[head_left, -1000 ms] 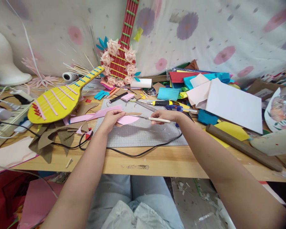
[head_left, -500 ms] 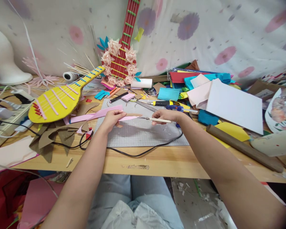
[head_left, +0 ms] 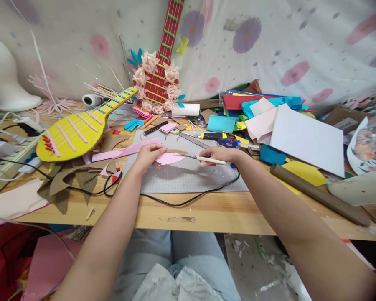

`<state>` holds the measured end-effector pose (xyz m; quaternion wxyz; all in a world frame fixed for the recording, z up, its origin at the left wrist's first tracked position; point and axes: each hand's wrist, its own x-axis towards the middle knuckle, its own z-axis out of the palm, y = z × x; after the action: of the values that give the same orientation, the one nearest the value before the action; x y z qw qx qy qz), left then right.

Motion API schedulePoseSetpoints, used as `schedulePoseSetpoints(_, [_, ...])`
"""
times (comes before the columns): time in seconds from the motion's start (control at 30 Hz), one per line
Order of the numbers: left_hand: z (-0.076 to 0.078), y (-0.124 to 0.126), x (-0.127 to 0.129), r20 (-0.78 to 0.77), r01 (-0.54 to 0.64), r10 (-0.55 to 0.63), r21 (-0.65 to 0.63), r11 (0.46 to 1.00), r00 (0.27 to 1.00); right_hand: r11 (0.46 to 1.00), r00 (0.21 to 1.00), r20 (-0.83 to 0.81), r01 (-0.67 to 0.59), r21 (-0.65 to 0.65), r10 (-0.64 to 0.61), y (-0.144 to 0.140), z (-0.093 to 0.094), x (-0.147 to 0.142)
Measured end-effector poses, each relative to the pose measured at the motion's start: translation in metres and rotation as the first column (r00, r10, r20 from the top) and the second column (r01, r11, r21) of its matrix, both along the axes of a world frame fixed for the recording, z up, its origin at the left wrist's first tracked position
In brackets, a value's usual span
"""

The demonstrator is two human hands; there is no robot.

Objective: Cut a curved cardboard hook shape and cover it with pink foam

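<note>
The left grip (head_left: 149, 156) is pinched on a curved piece of pink paper (head_left: 170, 158), and from where I stand I can see a narrow brown strip (head_left: 177, 151) along its far edge. The right grip (head_left: 217, 155) is closed round a pair of metal scissors with white handles (head_left: 212, 160), the slim blades pointing left to the paper; I can't make out how far apart those blades are. The paper is above a grey, gridded cutting mat (head_left: 181, 179) on the pale wooden worktop (head_left: 225, 215).

Left of the left grip lies a long band of pink paper (head_left: 125, 151). Just beyond the right grip are a blue glue gun (head_left: 228, 143) and a yellow-and-black utility knife (head_left: 211, 135). A thin black cable (head_left: 178, 205) sags along the mat's near edge. Over on the left rests a yellow, rounded model instrument with pink bars (head_left: 72, 136).
</note>
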<state>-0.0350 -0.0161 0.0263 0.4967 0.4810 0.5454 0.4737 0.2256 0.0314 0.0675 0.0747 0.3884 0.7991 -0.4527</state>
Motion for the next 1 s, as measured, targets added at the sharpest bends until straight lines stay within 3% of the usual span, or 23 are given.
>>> schedulePoseSetpoints(0.27, [-0.0072, 0.0042, -0.0024, -0.017, 0.001, -0.001, 0.035, 0.999, 1.0, 1.0, 1.0, 0.006, 0.021, -0.005, -0.021, 0.002, -0.0025, -0.0047])
schedulePoseSetpoints(0.5, [-0.0024, 0.002, -0.0017, -0.028, -0.059, 0.061, 0.079, 0.995, 0.998, 0.999, 1.0, -0.001, -0.03, -0.022, 0.03, -0.0015, 0.0056, -0.0025])
schedulePoseSetpoints(0.7, [-0.0042, 0.0017, 0.0, -0.104, -0.051, 0.067, 0.155, 0.987, 0.992, 0.998, 0.999, 0.004, -0.039, -0.051, 0.039, 0.0015, 0.0004, -0.0046])
schedulePoseSetpoints(1.0, [0.0007, -0.001, 0.0023, -0.06, -0.045, 0.052, 0.122, 0.992, 0.997, 0.998, 1.0, -0.004, -0.027, -0.051, 0.027, 0.006, 0.0003, -0.0063])
